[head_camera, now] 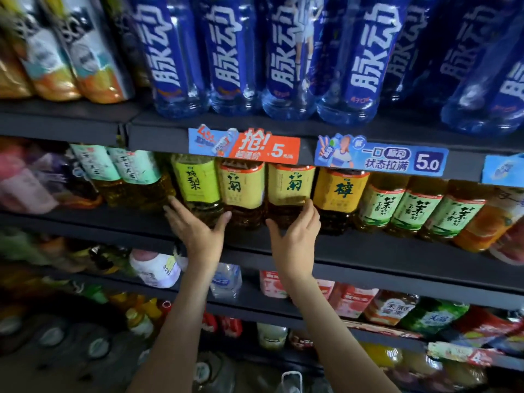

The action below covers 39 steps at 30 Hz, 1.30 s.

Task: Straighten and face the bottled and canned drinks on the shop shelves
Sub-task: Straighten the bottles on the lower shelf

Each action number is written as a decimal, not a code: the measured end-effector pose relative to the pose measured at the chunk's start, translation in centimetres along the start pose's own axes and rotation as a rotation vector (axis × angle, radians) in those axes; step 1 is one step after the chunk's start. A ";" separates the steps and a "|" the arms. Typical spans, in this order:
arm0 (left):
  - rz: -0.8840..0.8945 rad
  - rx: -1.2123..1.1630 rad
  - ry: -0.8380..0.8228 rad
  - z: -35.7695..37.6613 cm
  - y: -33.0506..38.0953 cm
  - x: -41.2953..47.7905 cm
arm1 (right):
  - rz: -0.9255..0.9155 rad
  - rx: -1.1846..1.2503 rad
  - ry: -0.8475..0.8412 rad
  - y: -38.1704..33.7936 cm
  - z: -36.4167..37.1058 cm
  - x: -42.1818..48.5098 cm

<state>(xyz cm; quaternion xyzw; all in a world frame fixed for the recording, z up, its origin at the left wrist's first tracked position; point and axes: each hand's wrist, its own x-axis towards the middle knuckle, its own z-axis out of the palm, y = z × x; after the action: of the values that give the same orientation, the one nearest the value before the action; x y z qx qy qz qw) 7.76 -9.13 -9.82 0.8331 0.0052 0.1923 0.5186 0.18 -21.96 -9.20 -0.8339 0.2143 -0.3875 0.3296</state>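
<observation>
On the middle shelf (368,248) stands a row of tea bottles. My left hand (195,226) cups the base of a bottle with a lime-green label (197,180), thumb on its right side and fingers on its left. My right hand (295,231) wraps the base of a yellow-labelled bottle (290,184), with the thumb left and the fingers right. Between the two stands another yellow-labelled bottle (242,185), untouched. An orange-labelled bottle (340,191) is just right of my right hand. All these labels face outward.
Large blue bottles (229,52) fill the shelf above, with price tags (380,157) hanging over its edge. Green-labelled tea bottles (411,211) continue to the right, mint-labelled ones (133,168) to the left. Lower shelves hold mixed drinks, and water bottle tops show at bottom left.
</observation>
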 end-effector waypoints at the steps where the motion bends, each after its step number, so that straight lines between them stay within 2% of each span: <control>1: 0.001 -0.003 -0.039 -0.5 -0.1 0.8 | 0.046 -0.002 0.009 -0.3 0.4 0.1; 5: 0.055 -0.055 -0.135 -0.8 -0.9 3.7 | 0.187 -0.037 0.104 -1.3 1.7 1.3; 8: 0.057 -0.077 -0.094 -0.6 -1.2 4.0 | 0.264 -0.058 0.190 -1.4 2.8 2.0; 10: 0.077 -0.095 -0.061 -0.6 -1.2 3.7 | 0.270 -0.016 0.262 -1.7 3.5 1.7; 12: 0.095 -0.109 -0.059 -0.7 -1.2 3.6 | 0.195 0.068 0.309 -2.6 4.6 0.4; 14: 0.095 -0.116 -0.081 -0.8 -1.2 3.7 | 0.070 0.110 0.280 -4.2 6.1 -1.5; 16: 0.102 -0.086 -0.109 -1.1 -1.1 4.1 | 0.027 0.073 0.236 -5.7 7.7 -2.7; 23: 0.113 0.066 -0.235 -2.2 -0.2 5.0 | 0.211 -0.067 0.209 -7.1 9.4 -2.3; 28: 0.127 0.093 -0.260 -1.8 -0.7 4.9 | 0.218 -0.088 0.157 -6.8 9.2 -1.9; 34: 0.213 0.070 -0.246 -1.3 -1.8 5.3 | 0.230 -0.064 0.220 -6.2 10.5 -2.8; 39: 0.192 0.068 -0.288 -1.0 -1.5 6.3 | 0.142 -0.055 0.227 -6.5 11.4 -4.2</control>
<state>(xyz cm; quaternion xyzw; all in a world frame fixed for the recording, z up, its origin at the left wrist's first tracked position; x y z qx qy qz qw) 13.51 -6.29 -8.77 0.8657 -0.1422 0.1195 0.4649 7.26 -10.57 -12.17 -0.7761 0.3193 -0.4488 0.3071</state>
